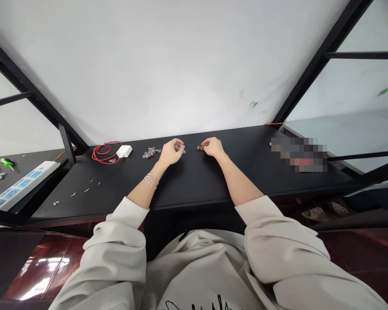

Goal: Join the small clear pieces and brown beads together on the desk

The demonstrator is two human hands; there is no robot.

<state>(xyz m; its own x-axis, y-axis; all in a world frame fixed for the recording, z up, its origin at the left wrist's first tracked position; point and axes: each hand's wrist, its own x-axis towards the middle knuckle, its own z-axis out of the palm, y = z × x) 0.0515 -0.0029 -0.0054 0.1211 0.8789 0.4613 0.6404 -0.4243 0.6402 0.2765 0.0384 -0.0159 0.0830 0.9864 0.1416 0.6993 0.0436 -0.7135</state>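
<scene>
My left hand (173,153) is curled above the black tabletop, thumb and fingers closed around clear bead-like pieces (180,147). Left of it lies a mixed cluster of small clear and brown pieces (150,153). My right hand (214,147) has its fingertips pinched together at the edge of a small group of round brown beads (200,147). Whatever its fingers hold is too small and covered to make out. A gap of bare black surface separates the two hands.
A white power adapter (124,151) with a coiled red cable (100,154) sits at the back left. Several tiny scraps (73,194) lie at front left. A blurred object (299,154) is on the right. Beyond the left frame are a power strip (26,183) and green-handled tool (7,162).
</scene>
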